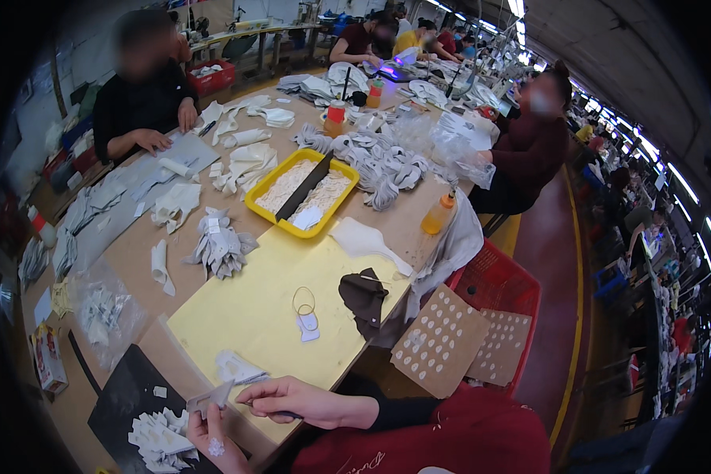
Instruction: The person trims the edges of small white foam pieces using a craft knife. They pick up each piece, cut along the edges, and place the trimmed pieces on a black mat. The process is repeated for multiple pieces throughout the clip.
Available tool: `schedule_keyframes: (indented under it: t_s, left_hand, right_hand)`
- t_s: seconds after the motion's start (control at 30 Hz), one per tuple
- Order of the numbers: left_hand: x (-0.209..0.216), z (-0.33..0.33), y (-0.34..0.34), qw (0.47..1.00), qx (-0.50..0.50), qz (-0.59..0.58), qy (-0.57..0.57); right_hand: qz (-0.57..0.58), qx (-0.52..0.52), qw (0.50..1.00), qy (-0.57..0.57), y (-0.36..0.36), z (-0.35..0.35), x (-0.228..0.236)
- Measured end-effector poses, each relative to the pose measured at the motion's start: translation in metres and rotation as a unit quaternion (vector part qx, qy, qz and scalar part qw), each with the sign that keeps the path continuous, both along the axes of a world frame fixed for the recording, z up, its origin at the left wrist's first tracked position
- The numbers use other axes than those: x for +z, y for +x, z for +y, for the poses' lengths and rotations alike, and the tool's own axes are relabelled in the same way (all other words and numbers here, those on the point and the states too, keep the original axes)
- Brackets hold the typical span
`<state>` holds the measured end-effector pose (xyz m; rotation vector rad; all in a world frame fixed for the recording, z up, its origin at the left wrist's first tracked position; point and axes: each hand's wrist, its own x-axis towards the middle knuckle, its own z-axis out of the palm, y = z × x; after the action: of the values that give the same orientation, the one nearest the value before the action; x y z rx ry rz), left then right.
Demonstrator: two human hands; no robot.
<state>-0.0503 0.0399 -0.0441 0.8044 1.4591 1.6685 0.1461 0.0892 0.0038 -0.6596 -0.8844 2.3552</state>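
My left hand [212,442], at the lower edge, pinches a small pale grey-white cut piece [211,397] upright between thumb and fingers. Just right of it, my right hand [304,401] is closed around a slim dark tool [286,415], whose kind I cannot make out. The tool's front end points toward the pale piece; I cannot tell whether they touch. Beyond my hands, a folded pale piece [238,368] lies on the yellow sheet [245,316]. A heap of small white pieces [162,442] sits left of my left hand, on a black mat [126,395].
A yellow tray [314,231] with a dark divider stands mid-table. Nearby are an elastic loop [303,299], a dark cloth [363,300], stacked grey pieces [220,241] and an orange bottle [438,215]. A red crate [498,272] with dotted boards stands right. Co-workers sit around the table.
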Motion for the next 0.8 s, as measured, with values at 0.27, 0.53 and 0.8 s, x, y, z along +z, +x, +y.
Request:
schedule_keyframes:
  t_s: [0.27,0.53,0.8]
  left_hand:
    - [0.027,0.014,0.009,0.983,0.012,0.147,-0.111]
    - [0.05,-0.004,-0.014,1.0,0.017,0.023,-0.008]
    - [0.08,-0.05,-0.056,0.979,0.17,0.107,-0.035]
  right_hand:
    - [-0.284,-0.068,0.73,0.618,-0.022,-0.023,0.001]
    - [-0.248,-0.014,0.888,0.386,0.001,-0.009,0.023]
    - [-0.434,-0.098,0.753,0.486,-0.002,0.041,-0.002]
